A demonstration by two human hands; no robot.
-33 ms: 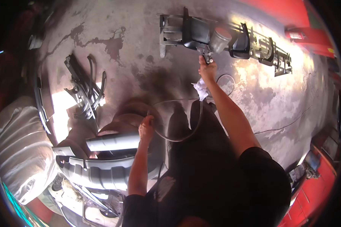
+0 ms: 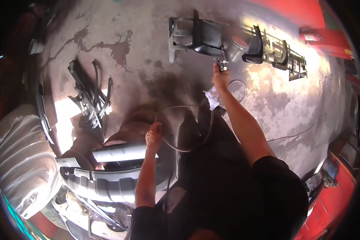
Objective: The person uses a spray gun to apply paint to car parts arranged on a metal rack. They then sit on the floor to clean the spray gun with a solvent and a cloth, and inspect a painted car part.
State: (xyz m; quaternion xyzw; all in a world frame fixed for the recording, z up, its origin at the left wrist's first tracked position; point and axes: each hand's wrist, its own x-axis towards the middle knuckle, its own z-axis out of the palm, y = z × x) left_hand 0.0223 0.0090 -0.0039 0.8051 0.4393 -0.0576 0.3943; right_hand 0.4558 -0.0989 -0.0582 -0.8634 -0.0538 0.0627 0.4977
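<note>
My right hand (image 2: 221, 78) is closed round the handle of a spray gun (image 2: 222, 65), which has a grey cup (image 2: 236, 50) with a reddish top. Just beyond the gun, black moulded panels (image 2: 209, 38) rest on a long metal rack (image 2: 180, 33). A crumpled white cloth (image 2: 213, 99) hangs beneath my right wrist. From the gun side a thin hose (image 2: 209, 130) loops down towards my left hand (image 2: 153, 136), whose fingers are wrapped round it, low in front of my body. Most of the gun's trigger is hidden by my fingers.
Several dark curved trim strips (image 2: 90, 90) lie at the left. Nearer, a grey bumper-like part (image 2: 108, 184) and a silver panel (image 2: 120, 153) lie beside my left forearm. A plastic-wrapped bundle (image 2: 22, 160) stands far left, a red cabinet (image 2: 328, 204) at lower right.
My right hand and the spray gun have shifted slightly nearer and to the right, with the gun turned a little. The hose loop has sagged slightly. My left hand has barely moved.
</note>
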